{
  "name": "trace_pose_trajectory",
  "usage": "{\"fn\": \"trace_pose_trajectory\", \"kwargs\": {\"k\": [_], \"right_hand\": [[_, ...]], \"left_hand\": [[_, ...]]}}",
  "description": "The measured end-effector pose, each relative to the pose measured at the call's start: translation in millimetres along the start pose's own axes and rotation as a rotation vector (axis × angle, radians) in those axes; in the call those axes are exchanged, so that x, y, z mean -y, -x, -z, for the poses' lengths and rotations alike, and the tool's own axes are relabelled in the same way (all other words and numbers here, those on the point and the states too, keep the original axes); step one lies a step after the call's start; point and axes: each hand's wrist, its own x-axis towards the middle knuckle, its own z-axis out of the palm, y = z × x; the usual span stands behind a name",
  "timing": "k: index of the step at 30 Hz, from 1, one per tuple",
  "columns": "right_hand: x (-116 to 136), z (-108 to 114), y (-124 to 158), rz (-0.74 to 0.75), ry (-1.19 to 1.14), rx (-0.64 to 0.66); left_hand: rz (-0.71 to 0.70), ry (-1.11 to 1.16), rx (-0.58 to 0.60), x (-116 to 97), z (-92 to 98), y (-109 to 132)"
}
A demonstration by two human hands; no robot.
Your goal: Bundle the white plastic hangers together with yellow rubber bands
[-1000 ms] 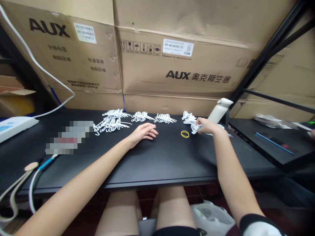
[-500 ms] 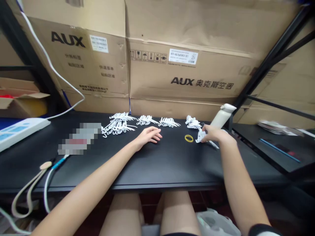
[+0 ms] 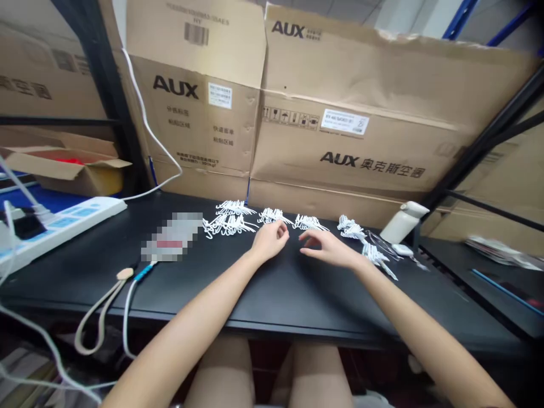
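My left hand hovers over the black table with its fingers curled into a pinch; whatever is between them, if anything, is too small to make out. Facing it, my right hand has thumb and fingers apart and nothing visible in them. Just behind the hands lie bundles of thin white hooked pieces, like tiny hangers: one bundle behind my left hand, another behind my right. More sit to the left, in a double pile. At right are a further bundle and a nearer one.
A cream bottle stands at the back right beside a small white case. Left are a blurred-out object on a cable, a strap and a power strip. Large cardboard boxes wall off the back.
My right hand has left the right-hand bundle and moved left toward my left hand, whose fingers have curled. The yellow bands no longer show. The view has turned left.
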Motion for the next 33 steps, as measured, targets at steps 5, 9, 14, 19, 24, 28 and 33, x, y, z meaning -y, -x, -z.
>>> {"fn": "trace_pose_trajectory", "kwargs": {"k": [5, 9, 14, 19, 24, 28, 33], "right_hand": [[-12, -36, -18, 0.015, -0.109, -0.013], [-14, -49, -16, 0.014, -0.171, -0.127], [-18, -52, -9, 0.017, -0.206, -0.176], [-17, -52, -7, 0.043, -0.172, -0.181], [-14, -55, -6, 0.079, -0.193, -0.208], [-14, -57, -6, 0.078, -0.204, -0.231], [-14, -56, -6, 0.072, -0.210, -0.227]], "left_hand": [[-0.113, -0.627, -0.130, 12, 33.2, -6], [0.071, -0.851, -0.261, 16, 54.3, -6], [0.619, -0.868, -0.148, 26, 73.7, -6], [0.755, -0.806, 0.004, 33, 80.7, -10], [0.634, -0.852, -0.034, 35, 79.4, -10], [0.526, -0.857, -0.151, 39, 79.6, -9], [0.415, -0.780, -0.290, 51, 83.0, -11]]}}
